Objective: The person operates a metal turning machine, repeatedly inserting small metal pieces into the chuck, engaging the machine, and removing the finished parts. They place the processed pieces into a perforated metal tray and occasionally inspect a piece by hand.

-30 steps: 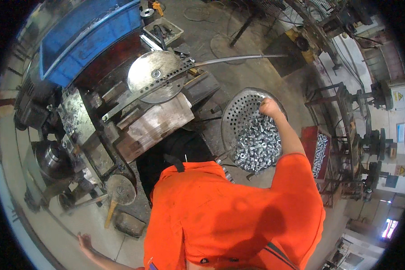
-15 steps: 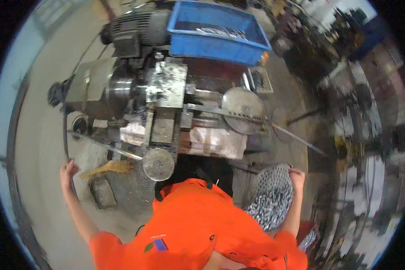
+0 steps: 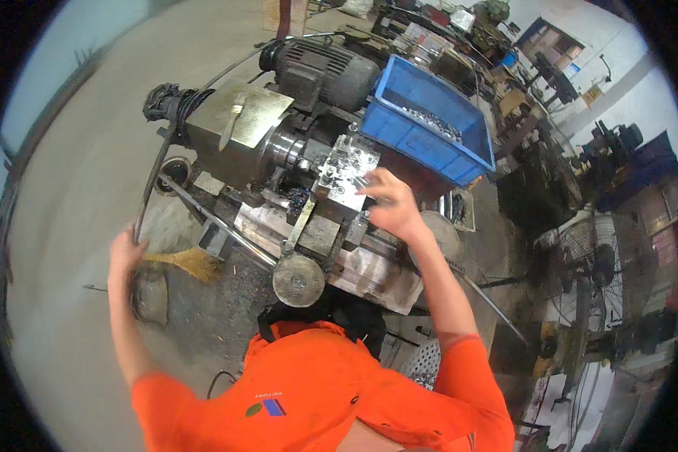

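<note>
My left hand (image 3: 126,252) is wrapped round the lower end of a long dark lever (image 3: 152,184) on the left side of a small machine. Above the bright metal block (image 3: 345,169) in the machine's middle is my right hand (image 3: 390,203). Its fingers are bent towards the block's right side, thumb near the fingertips. Anything between them is too small or hidden to make out. A round metal handwheel (image 3: 298,281) sits at the front of the machine. Below my right arm, a perforated basket (image 3: 422,360) with small shiny metal pieces shows in part.
Behind the block stands a blue crate (image 3: 422,139) with small metal parts, beside an electric motor (image 3: 328,75). A brush (image 3: 233,124) lies on the machine's housing. On the floor are a straw broom (image 3: 192,262) and metal shavings. A standing fan (image 3: 599,264) is at the right.
My right hand has moved from the basket's rim up and left to the metal block. My left hand stays at the lever, slightly higher in view. The whole view has turned and shifted.
</note>
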`<state>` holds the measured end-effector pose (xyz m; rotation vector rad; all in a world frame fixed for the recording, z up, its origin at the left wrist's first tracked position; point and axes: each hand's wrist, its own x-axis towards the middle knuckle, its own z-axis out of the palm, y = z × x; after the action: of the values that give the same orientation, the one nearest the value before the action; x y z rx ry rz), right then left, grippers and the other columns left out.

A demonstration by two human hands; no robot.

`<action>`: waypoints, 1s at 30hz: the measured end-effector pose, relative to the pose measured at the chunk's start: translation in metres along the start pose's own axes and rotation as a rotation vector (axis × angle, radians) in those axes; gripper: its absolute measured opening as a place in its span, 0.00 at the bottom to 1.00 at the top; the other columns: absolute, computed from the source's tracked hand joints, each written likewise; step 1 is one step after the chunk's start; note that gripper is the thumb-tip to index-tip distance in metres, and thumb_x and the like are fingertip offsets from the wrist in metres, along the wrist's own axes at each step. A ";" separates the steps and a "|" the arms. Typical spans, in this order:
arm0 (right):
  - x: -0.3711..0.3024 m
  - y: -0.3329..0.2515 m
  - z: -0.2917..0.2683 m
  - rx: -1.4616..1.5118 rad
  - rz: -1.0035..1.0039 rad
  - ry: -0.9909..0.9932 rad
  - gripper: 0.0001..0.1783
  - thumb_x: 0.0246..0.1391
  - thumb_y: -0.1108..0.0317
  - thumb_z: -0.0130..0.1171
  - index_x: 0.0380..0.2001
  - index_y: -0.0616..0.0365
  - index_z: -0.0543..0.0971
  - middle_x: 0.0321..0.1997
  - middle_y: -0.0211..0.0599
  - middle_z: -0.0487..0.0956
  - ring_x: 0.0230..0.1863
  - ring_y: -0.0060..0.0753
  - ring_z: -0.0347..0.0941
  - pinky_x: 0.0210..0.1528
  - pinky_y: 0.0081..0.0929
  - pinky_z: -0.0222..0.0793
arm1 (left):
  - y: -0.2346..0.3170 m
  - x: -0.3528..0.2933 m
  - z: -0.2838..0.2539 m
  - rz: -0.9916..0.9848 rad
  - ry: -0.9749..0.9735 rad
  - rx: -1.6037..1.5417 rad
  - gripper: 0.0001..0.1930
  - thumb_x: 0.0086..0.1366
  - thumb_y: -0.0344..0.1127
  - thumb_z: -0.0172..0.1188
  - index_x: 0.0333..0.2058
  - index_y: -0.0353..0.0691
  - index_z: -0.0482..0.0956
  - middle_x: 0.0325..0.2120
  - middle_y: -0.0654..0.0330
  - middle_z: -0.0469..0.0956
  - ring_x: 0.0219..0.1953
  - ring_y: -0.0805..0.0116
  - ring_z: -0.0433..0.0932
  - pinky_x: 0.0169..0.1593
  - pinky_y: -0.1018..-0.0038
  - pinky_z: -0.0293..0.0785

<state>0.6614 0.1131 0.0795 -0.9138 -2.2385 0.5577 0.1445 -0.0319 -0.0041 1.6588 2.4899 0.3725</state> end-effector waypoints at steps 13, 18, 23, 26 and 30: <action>0.111 0.039 0.099 -0.342 0.116 -0.285 0.16 0.26 0.65 0.57 0.25 0.57 0.83 0.36 0.48 0.75 0.41 0.47 0.71 0.45 0.34 0.68 | -0.039 -0.049 0.022 -0.153 0.003 -0.128 0.18 0.51 0.38 0.60 0.38 0.33 0.72 0.27 0.41 0.75 0.33 0.43 0.74 0.35 0.57 0.69; 0.127 0.026 0.099 -0.166 0.216 -0.193 0.11 0.29 0.66 0.54 0.13 0.66 0.74 0.15 0.53 0.69 0.20 0.47 0.71 0.26 0.35 0.67 | -0.010 -0.055 0.009 -0.177 0.103 0.037 0.12 0.52 0.36 0.58 0.31 0.32 0.73 0.25 0.42 0.76 0.32 0.44 0.75 0.37 0.55 0.70; 0.133 0.019 0.099 -0.332 -0.091 -0.099 0.12 0.29 0.64 0.53 0.09 0.65 0.70 0.14 0.51 0.69 0.18 0.50 0.69 0.23 0.34 0.65 | -0.018 -0.045 0.012 -0.175 0.079 0.063 0.11 0.53 0.37 0.56 0.29 0.34 0.73 0.23 0.44 0.76 0.30 0.45 0.75 0.35 0.54 0.70; 0.129 0.039 0.110 -0.278 0.148 -0.105 0.11 0.28 0.64 0.54 0.11 0.63 0.74 0.23 0.50 0.76 0.33 0.52 0.73 0.35 0.36 0.69 | -0.025 -0.038 0.007 -0.159 0.068 0.213 0.10 0.52 0.36 0.56 0.29 0.34 0.73 0.21 0.46 0.76 0.29 0.47 0.76 0.32 0.56 0.71; 0.117 0.050 0.111 -0.151 0.159 -0.025 0.11 0.26 0.64 0.56 0.12 0.62 0.77 0.39 0.54 0.76 0.44 0.51 0.72 0.43 0.35 0.69 | -0.153 0.023 -0.004 -0.104 0.092 0.461 0.08 0.50 0.34 0.56 0.28 0.36 0.72 0.20 0.50 0.76 0.25 0.51 0.76 0.29 0.59 0.71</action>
<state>0.5426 0.2170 0.0202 -1.1756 -2.2672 0.4778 -0.0017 -0.0679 -0.0411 1.6722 2.8775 -0.1565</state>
